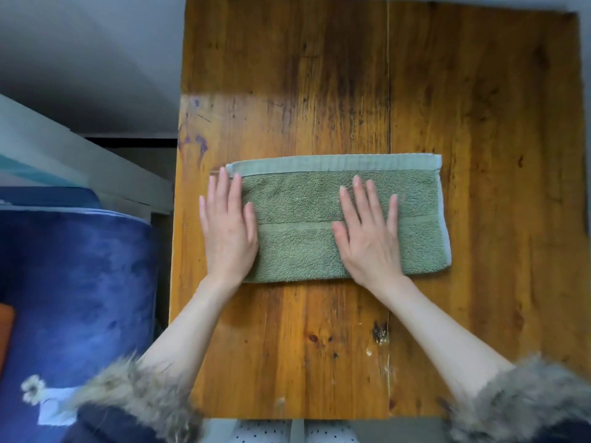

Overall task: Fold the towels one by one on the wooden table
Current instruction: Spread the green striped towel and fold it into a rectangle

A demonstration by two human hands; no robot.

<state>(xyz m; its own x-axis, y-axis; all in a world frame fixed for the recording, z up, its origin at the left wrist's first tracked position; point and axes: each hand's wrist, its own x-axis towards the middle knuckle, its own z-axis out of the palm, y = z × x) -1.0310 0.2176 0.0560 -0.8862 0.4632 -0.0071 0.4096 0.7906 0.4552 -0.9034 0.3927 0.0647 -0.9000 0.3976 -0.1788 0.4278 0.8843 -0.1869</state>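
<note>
At the far left, a blue blanket (76,282) fills the near corner beside the table; a small pale flower print (32,393) and a light patch sit on it near the bottom edge, with no lettering that can be read. An orange strip (5,334) shows at the left border. Behind the blanket runs a white rail (80,161), slanting toward the table's left edge.

The wooden table (479,123) takes up the middle and right of the view, its boards scuffed, with purple scribbles (198,145) near the left edge that spell nothing legible. No brand or label shows on anything.

The left hand (228,225) lies flat, palm down, on the left end of the towel (300,219), fingers straight and close together, pointing away; its outer fingers overhang onto the wood. A fur cuff (140,398) circles that forearm at the near edge.

The green towel lies folded into a long band across the table's middle, a paler hem (335,163) showing along its far side and right end.

The right hand (367,231) presses flat on the towel just right of its centre, fingers straight and slightly spread, holding nothing. Its fur cuff (518,401) sits at the near right corner.
</note>
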